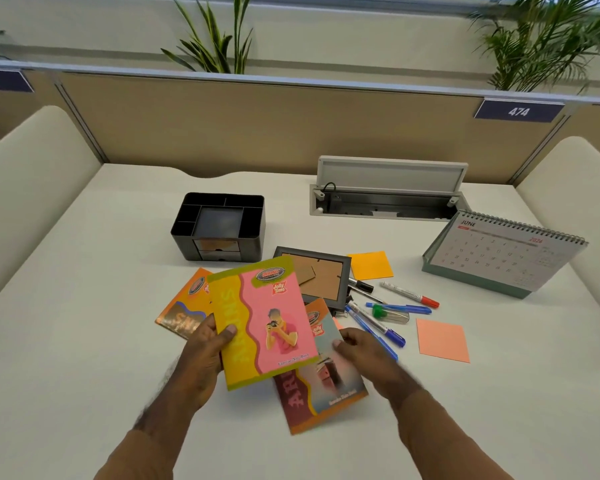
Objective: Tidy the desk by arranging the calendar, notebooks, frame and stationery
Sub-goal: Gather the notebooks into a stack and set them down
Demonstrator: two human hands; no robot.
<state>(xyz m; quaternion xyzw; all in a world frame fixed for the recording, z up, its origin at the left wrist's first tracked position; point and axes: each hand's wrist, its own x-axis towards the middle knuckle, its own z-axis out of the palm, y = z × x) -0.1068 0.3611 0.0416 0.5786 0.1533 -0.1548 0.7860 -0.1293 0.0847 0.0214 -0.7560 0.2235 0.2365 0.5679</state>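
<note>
left hand (205, 344) grips pink-yellow notebook (264, 320) at left edge, thumb on cover, book lifted above pile mid-desk. right hand (357, 348) pinches right edge of maroon notebook (321, 382) lying partly beneath. orange notebook (184, 306) flat behind left hand. thin soft covers: light, floppy, likely slick; best taken near spine, edges squared before stacking.

A pink-and-yellow paper notebook (264, 320) is held tilted above an orange notebook (184, 306) and a maroon-and-teal notebook (326, 386) lying flat. Behind them a dark grey picture frame (321, 277) lies face down, beside scattered blue pens (374, 327), a red-capped white marker (411, 295) and orange sticky pads (370, 265). A spiral-bound desk calendar (503, 252) stands upright at the right, showing June.
</note>
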